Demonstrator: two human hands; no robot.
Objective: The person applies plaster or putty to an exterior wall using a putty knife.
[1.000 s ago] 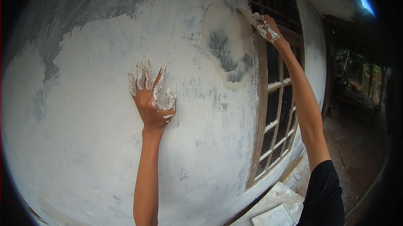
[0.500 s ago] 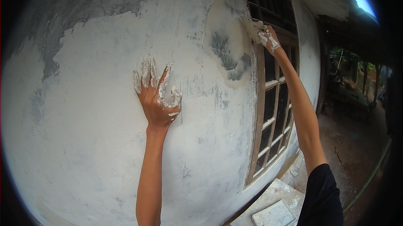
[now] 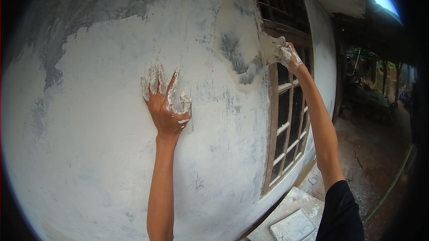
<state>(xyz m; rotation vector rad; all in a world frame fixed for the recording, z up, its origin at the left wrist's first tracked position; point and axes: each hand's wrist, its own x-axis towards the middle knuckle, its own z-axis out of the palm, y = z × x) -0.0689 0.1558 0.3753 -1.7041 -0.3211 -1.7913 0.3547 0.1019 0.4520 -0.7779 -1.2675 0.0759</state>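
Gripped the scraper (image 3: 270,48) in the right hand (image 3: 291,57), right up at the left edge of the window (image 3: 288,90) — and planted the left hand (image 3: 164,109), splayed wide, on the wall (image 3: 103,111), well left of that window

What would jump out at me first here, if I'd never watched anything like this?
Probably the left hand, spread against the pale wall left of centre, its fingers caked in white. Next, at the upper right, the right hand grips a flat, smeared scraper beside the wooden window frame. Just left of that scraper, a dark grey patch stands out on the wall.
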